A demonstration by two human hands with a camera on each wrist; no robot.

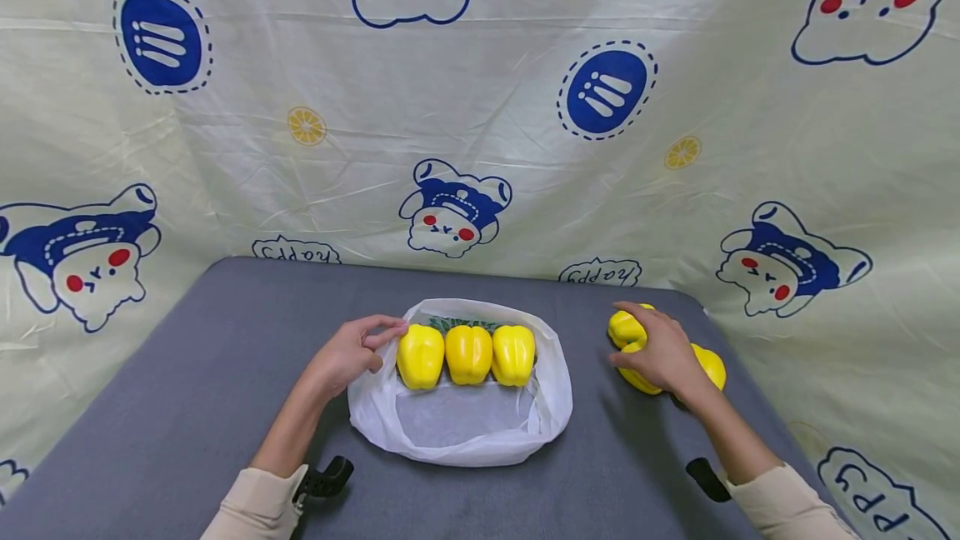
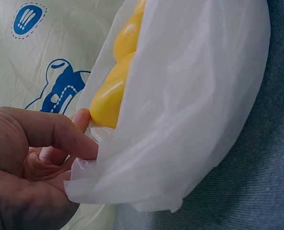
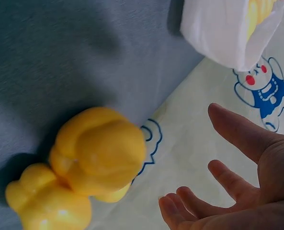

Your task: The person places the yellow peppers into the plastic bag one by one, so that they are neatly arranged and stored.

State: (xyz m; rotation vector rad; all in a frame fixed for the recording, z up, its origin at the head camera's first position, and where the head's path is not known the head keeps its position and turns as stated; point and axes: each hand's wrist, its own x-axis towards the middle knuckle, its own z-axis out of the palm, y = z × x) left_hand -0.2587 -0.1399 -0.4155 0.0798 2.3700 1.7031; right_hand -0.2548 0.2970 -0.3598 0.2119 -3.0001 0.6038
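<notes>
Three yellow bell peppers [image 1: 468,354] stand side by side along the far side inside a white plastic bag [image 1: 472,450], whose mouth is spread wide. At the bag's left rim, my left hand [image 1: 347,359] pinches the plastic between thumb and fingers; a fingertip lies beside the leftmost pepper [image 2: 108,103]. My right hand [image 1: 660,348] hovers over a cluster of more yellow bell peppers [image 1: 708,367] on the right. Its fingers are spread apart, and the right wrist view shows a gap between them and the nearest pepper [image 3: 98,151]. The hand partly hides this cluster in the head view.
A grey cloth-covered table [image 1: 210,407] carries everything. Behind it and at its sides hangs a pale printed curtain [image 1: 495,107] with blue cartoon figures. Black straps [image 1: 326,477] are on both wrists, near the beige sleeves.
</notes>
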